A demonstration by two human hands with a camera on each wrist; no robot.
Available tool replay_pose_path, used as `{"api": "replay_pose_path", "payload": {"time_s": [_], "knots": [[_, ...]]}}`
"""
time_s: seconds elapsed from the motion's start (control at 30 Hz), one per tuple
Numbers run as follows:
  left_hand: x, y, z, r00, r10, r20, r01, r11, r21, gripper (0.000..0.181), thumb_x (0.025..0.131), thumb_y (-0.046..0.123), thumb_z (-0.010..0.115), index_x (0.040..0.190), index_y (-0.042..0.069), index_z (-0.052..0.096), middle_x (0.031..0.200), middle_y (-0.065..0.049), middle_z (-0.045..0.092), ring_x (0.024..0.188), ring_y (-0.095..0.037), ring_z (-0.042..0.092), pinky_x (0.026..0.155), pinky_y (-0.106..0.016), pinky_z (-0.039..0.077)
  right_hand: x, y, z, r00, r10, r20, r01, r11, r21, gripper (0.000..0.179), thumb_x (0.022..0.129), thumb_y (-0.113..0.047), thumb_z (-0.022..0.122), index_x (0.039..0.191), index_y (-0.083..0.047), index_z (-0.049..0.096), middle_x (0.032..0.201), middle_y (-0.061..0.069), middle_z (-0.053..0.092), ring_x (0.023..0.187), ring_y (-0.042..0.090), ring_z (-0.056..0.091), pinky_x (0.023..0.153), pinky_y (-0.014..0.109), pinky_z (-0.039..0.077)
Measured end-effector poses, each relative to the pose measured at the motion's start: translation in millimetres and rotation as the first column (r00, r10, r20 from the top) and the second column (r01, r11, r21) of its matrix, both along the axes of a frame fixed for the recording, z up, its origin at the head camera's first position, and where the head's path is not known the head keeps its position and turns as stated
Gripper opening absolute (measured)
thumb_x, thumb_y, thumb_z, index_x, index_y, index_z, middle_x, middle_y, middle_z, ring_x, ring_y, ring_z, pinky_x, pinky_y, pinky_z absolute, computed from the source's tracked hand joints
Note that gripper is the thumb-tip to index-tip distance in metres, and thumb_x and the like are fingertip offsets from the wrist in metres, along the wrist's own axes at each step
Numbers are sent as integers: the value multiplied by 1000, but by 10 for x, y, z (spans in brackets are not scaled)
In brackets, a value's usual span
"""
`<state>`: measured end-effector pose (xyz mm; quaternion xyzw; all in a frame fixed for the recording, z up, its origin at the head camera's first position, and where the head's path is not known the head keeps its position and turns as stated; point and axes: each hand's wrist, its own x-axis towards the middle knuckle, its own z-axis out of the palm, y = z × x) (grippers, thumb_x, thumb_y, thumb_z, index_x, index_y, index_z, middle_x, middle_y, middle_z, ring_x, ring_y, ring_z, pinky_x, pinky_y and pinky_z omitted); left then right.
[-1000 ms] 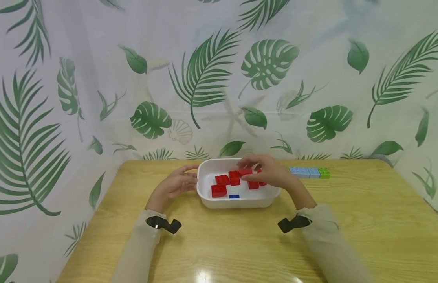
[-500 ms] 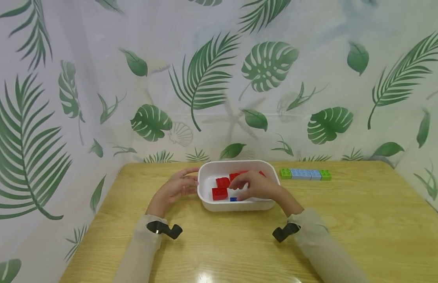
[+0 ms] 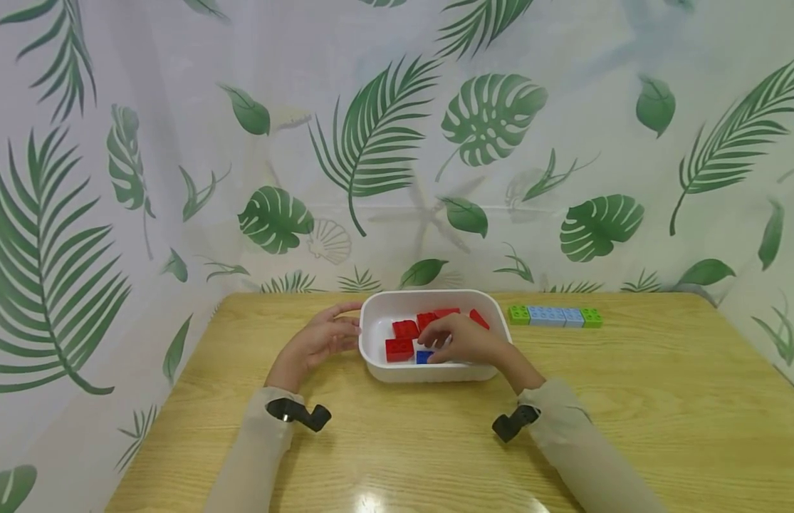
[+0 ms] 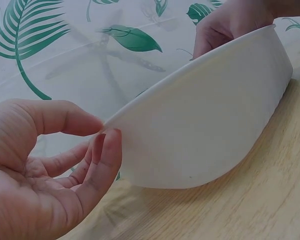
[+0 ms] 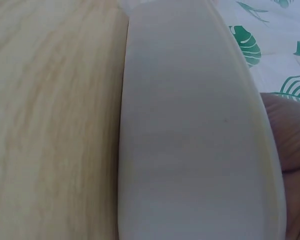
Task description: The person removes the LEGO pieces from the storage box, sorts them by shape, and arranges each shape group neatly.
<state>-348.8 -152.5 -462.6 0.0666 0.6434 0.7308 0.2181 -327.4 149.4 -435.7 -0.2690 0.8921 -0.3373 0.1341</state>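
A white plastic tub (image 3: 435, 374) stands on the table, holding several red toy bricks (image 3: 399, 350) and a blue toy brick (image 3: 424, 358). My right hand (image 3: 470, 338) reaches over the near rim into it. Its thumb and index finger pinch the blue brick near the tub's front wall. In the right wrist view the tub's outer wall hides the fingertips and the brick. At the tub's left end is my left hand (image 3: 316, 338). Its fingertips (image 4: 111, 142) rest against the outside of the wall, just below the rim, with the fingers loosely bent.
A row of joined toy bricks (image 3: 554, 316), green at both ends and light blue between, lies behind and right of the tub. The wooden table (image 3: 397, 442) ends at the back against a leaf-print curtain (image 3: 397, 142).
My right hand has moved from the red bricks at the tub's right side toward its front, onto the blue brick. More of the blue brick's face shows now. My left hand stays at the tub's end.
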Motion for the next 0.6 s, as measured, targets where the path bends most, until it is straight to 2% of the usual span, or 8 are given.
{"api": "replay_pose_path", "payload": {"time_s": [0.2, 0.6], "knots": [[-1, -2, -5, 1000, 4, 5, -4, 1000, -3, 60, 97, -6, 54, 154, 3, 36, 103, 0, 65, 92, -13, 68, 84, -30, 60, 10, -11, -13, 998, -59, -23, 60, 998, 19, 28, 87, -10, 79, 114, -9, 76, 109, 6, 74, 94, 18, 65, 86, 33, 60], [3, 1, -25, 1000, -20, -6, 20, 999, 40, 60, 97, -8, 52, 154, 1, 34, 106, -2, 65, 90, -11, 69, 83, -29, 60, -5, -27, -36, 997, -79, -12, 80, 995, 55, 31, 83, -8, 83, 114, -9, 76, 108, 4, 75, 92, 19, 62, 81, 31, 59]]}}
